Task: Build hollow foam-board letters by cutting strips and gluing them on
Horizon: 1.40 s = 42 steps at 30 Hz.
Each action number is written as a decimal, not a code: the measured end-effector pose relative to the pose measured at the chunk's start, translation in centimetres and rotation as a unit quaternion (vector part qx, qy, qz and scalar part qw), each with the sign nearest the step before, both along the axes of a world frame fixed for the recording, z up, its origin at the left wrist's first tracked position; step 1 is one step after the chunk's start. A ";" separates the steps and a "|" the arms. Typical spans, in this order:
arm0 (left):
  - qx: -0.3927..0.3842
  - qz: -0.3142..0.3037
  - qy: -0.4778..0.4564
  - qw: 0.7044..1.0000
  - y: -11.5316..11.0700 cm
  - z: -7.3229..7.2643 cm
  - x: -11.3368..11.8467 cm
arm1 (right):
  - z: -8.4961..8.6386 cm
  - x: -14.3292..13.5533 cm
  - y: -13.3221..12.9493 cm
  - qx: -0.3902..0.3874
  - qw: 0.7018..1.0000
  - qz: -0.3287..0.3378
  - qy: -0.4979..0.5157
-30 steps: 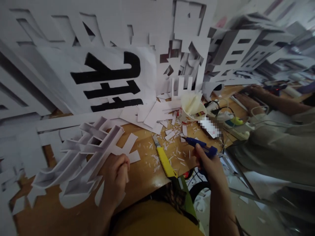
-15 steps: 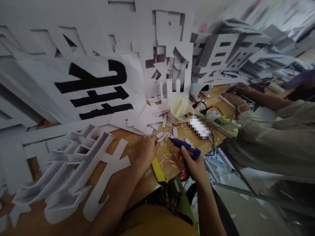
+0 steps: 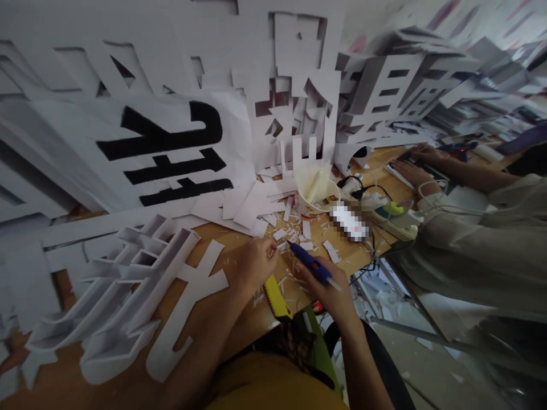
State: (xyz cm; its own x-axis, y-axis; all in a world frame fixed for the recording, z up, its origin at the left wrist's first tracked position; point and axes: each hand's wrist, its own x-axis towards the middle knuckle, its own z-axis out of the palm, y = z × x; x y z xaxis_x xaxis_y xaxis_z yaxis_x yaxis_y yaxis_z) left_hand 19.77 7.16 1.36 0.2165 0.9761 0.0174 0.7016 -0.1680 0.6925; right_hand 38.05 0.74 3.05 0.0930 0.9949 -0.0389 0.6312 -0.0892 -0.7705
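My right hand is wrapped round a blue hot glue gun, with a pale glue stick poking from its back end. The nozzle points left, close to my left hand. That hand is closed in a pinch above the table; anything between its fingertips is too small to make out. Small white scraps lie scattered just beyond both hands. Under my left wrist, a yellow utility knife rests near the table edge. A flat white cut-out character piece lies left of my left forearm.
A built-up white character stands at the left. Cut-out boards and a sheet with a black printed character lean behind. A paper tub, phone and power strip sit right, beside a co-worker's hands.
My right hand has turned the glue gun, so its tip sits slightly further left and lower, nearer my left hand. The left fingers have curled in and lifted off the scraps.
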 end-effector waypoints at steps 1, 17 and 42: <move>-0.004 0.004 -0.007 1.000 -0.1 0.0 0.0 | 0.1 -0.1 -0.2 -0.001 1.000 0.002 -0.003; -0.090 0.096 -0.082 0.988 -0.8 1.6 -1.3 | 0.2 0.2 -1.6 0.049 0.987 0.102 -0.112; -0.125 0.159 -0.336 0.920 -6.2 2.4 -9.5 | 1.5 -4.6 -2.8 -0.048 0.954 -0.021 0.296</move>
State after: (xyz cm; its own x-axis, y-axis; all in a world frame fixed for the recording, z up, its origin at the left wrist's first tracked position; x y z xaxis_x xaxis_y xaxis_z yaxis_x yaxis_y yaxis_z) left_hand 10.25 0.98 3.79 -0.0579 0.9801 -0.1896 0.0866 0.1942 0.9771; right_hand 33.49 -2.10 4.56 0.0671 0.9801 -0.1870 0.0832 -0.1923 -0.9778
